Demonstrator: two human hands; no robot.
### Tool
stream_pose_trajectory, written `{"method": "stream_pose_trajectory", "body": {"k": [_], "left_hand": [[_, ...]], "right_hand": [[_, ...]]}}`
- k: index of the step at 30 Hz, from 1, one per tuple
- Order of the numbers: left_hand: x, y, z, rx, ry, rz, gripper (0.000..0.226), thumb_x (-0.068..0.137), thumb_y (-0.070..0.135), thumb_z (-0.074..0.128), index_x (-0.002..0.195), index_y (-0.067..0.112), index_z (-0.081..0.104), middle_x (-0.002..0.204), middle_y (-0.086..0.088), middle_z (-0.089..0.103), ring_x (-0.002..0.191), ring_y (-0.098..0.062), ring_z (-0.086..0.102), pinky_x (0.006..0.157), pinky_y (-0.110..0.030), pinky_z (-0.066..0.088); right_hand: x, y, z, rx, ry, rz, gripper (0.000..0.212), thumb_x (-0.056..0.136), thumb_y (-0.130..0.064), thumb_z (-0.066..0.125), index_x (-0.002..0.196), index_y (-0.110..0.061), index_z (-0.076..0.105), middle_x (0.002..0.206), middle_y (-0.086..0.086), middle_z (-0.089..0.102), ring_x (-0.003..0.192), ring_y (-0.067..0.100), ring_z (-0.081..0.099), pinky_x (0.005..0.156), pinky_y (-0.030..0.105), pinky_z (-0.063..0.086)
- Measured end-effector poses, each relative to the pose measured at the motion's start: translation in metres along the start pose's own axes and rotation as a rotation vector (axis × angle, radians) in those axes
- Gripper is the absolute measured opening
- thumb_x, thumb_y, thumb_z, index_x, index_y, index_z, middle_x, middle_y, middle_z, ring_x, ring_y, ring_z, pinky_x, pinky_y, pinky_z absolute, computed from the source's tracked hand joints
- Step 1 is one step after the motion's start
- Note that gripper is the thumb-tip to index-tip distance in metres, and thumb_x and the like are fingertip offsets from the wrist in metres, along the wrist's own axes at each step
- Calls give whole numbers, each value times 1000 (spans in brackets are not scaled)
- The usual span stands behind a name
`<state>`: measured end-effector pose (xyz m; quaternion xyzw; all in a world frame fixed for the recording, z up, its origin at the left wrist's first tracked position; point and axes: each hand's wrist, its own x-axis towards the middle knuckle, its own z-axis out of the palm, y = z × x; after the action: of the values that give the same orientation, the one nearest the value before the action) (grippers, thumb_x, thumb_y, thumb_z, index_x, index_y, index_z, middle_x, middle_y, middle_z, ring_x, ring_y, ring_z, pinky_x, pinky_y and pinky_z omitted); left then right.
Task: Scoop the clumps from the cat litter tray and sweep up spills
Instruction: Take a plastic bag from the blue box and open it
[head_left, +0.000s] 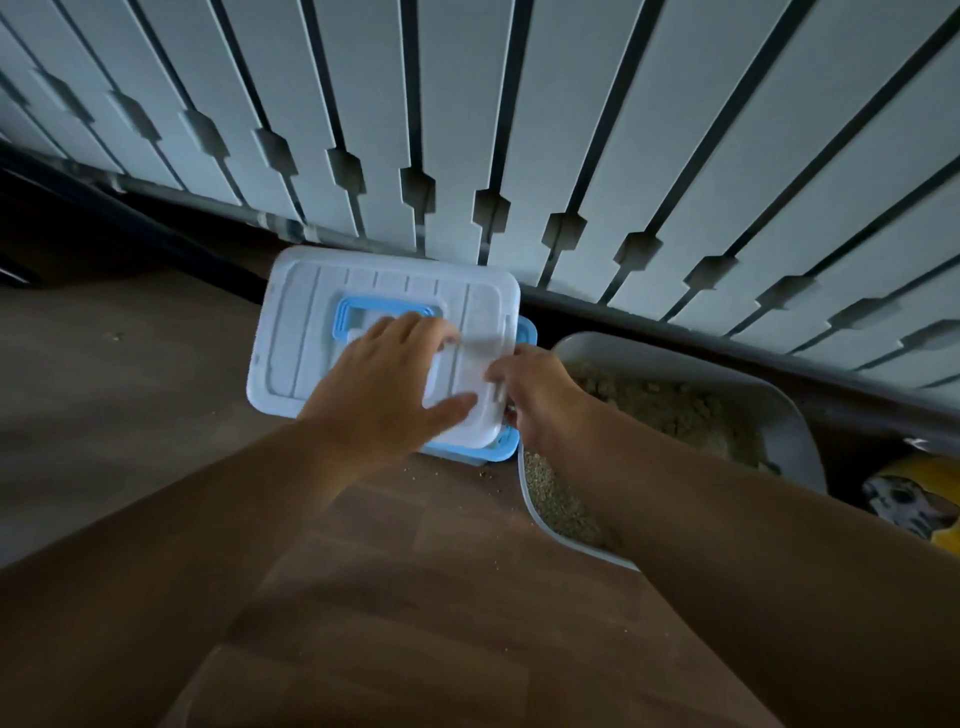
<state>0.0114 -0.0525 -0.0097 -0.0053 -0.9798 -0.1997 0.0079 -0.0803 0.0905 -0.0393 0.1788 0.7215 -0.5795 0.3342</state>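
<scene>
Near: wood floor (415, 597), litter specks by box. Tray (800, 415) w/ litter sits right. Left hand (395, 384) lies flat on lid (311, 332), fingers spread. Right hand (535, 389) pinches lid's right edge. Far: slatted fence (519, 130).

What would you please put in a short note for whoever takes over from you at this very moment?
Left hand: flat, fingers spread on the white lid of the blue box.
Right hand: at the lid's right edge, seemingly pinching it.
Litter tray sits right of the box, by the fence, full of litter.
Done: no scooping evident; no scoop in view.
Left: scoop the clumps, sweep the spilled grains off the floor near the box.
</scene>
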Motion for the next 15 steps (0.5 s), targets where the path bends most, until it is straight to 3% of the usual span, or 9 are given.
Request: {"method": "stream_pose_trajectory", "body": {"k": [2,4,6,9,10,12,13,15], "left_hand": [[5,2,-9,-39,165,-49,58,88,46,57,137,17,45,131,-1,51,121,-20,46,101,-39,44],[12,0,-17,4,269,-83,62,88,33,58,143,13,42,139,-8,49,130,-25,43,109,-42,38],[16,-5,-19,130,224,-71,70,86,26,57,151,13,34,148,-10,44,140,-28,36,117,-47,30],[16,-14,-11,231,38,-110,75,87,23,59,154,21,26,150,-4,43,145,-26,31,121,-56,15],[15,-16,-8,242,6,-138,70,88,23,59,151,22,30,143,-3,49,140,-27,38,120,-56,15],[13,-17,-9,241,-4,-174,48,87,20,57,134,20,45,122,-5,59,121,-31,52,111,-51,29],[13,-17,-12,228,-16,-177,35,87,16,55,121,18,49,114,-6,60,113,-32,55,98,-47,37],[10,-15,-18,180,-90,-180,15,88,10,50,100,19,46,107,-8,61,104,-33,57,76,-40,40]], "right_hand": [[-2,5,6,-1,-47,7,37,80,9,53,108,-12,64,113,20,68,108,39,64,95,55,53],[-3,11,11,-1,-106,6,45,75,14,50,110,-11,64,116,23,68,111,40,63,98,59,49],[-2,19,17,-38,-170,3,51,69,15,51,111,-12,66,115,23,68,112,41,62,99,58,49],[-4,27,23,-116,-264,-4,56,55,10,52,105,-9,69,107,26,64,99,35,59,90,41,48],[-5,28,23,-142,-292,-1,57,54,10,52,103,-10,71,106,28,63,95,33,55,83,39,46],[-9,27,19,-200,-365,15,46,64,16,52,98,-11,71,97,21,67,86,27,56,76,31,46],[-12,25,15,-226,-413,20,40,72,17,51,93,-12,69,84,11,69,79,21,57,72,28,46],[-13,20,12,-244,-470,21,30,81,10,49,88,-14,65,70,-3,66,71,16,58,73,30,48]]}}
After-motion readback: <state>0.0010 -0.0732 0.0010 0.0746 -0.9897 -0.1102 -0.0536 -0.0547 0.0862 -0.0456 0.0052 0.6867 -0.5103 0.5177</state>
